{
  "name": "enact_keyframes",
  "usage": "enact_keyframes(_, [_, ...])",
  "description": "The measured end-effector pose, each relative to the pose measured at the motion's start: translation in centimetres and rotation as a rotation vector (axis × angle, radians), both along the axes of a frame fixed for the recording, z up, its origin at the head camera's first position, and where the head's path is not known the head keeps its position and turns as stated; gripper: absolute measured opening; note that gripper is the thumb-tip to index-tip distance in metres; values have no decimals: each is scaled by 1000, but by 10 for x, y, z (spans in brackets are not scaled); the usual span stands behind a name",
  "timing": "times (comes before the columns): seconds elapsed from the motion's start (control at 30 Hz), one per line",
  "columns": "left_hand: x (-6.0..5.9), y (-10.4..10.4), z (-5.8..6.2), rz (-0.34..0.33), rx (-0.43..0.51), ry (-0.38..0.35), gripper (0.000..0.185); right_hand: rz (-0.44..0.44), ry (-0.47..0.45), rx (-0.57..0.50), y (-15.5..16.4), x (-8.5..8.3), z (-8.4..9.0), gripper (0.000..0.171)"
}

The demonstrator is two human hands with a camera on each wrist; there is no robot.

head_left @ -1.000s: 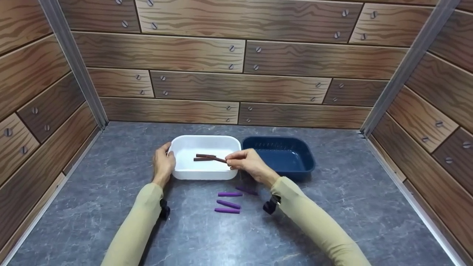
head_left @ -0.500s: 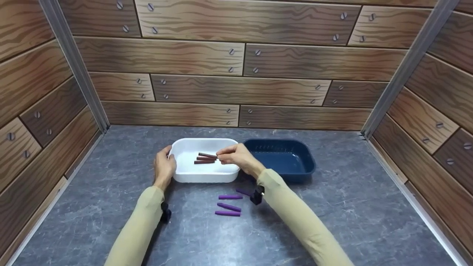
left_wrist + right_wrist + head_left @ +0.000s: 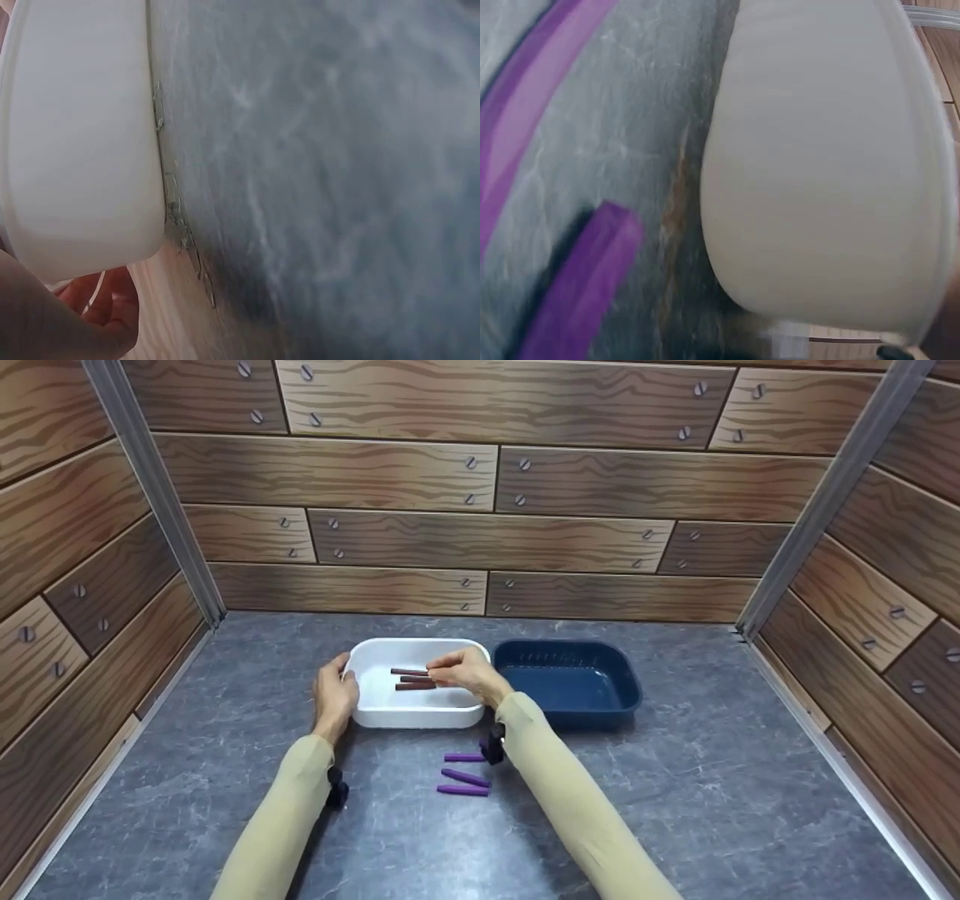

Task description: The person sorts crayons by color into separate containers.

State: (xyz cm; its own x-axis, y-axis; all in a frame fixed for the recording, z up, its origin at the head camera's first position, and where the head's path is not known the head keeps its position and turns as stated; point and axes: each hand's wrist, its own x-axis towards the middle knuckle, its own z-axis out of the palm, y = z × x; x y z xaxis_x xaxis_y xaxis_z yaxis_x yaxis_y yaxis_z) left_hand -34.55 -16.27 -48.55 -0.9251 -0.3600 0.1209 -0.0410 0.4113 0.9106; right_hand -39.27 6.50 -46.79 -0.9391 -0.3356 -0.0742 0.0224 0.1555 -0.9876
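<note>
- My right hand (image 3: 463,673) hangs over the white tray (image 3: 375,706), thumb and fingertips pinched on the right end of a dark brown stick (image 3: 409,671). A second ago that stick was slanted across the tray's right side; now it lies level at the far side of the tray and my hand has come further left over the tray.
- Two more brown sticks (image 3: 415,685) lie just nearer me than the pinched one, close together and roughly parallel to it, on the tray floor.
- My left hand (image 3: 334,695) holds the tray's left rim, thumb at the inner edge and fingers curled round the outside wall. It sits where it was a second ago; the left wrist view shows the white wall (image 3: 75,135) right against my palm.
- The white tray rests on the grey tabletop (image 3: 675,780), in the same place as before.
- The dark blue tray (image 3: 622,690) stands just to the right of the white one, almost touching it, unmoved.
- Three purple sticks (image 3: 463,774) show on the tabletop just on my side of the white tray, one behind the other. A second ago a fourth showed to their right; my right sleeve (image 3: 555,787) now crosses that spot, so I cannot tell whether it is there.
- The right wrist view shows purple sticks (image 3: 585,292) lying close beside the white tray's outer wall (image 3: 817,172).
</note>
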Motion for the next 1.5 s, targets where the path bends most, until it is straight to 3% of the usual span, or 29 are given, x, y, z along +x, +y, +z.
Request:
enact_keyframes(0.2, [1,2,-2,2,15,0,43,-19,-22,75,-5,1,-4,24])
enact_keyframes(0.43, [1,0,1,-13,15,-6,45,-43,24,114,-9,-1,-3,23])
enact_keyframes(0.67, [2,0,2,-2,15,-26,45,-58,-11,160,-12,-4,-4,20])
enact_keyframes(1.03, [0,0,0,5,18,-9,44,-153,-42,143,-13,-1,-1,24])
enact_keyframes(1.27, [0,0,0,-3,34,-2,44,-128,-33,96,-11,-1,1,27])
enact_keyframes(1.5, [-1,0,1,-14,32,-17,46,-109,-26,-17,-9,1,4,26])
